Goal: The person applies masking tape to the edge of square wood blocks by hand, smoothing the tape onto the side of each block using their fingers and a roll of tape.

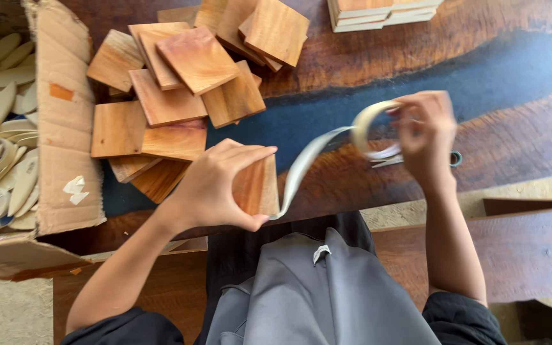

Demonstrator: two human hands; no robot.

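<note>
So, quick rundown:
left hand: frame centre, fingers pinched shut on one wood tile and the tape end
right hand: right of centre, blurry, closed on one tape roll
tile pile: upper centre, roughly a dozen loose squares
box: left edge, full of pale strips, too many to count
stack: top right, one
</note>
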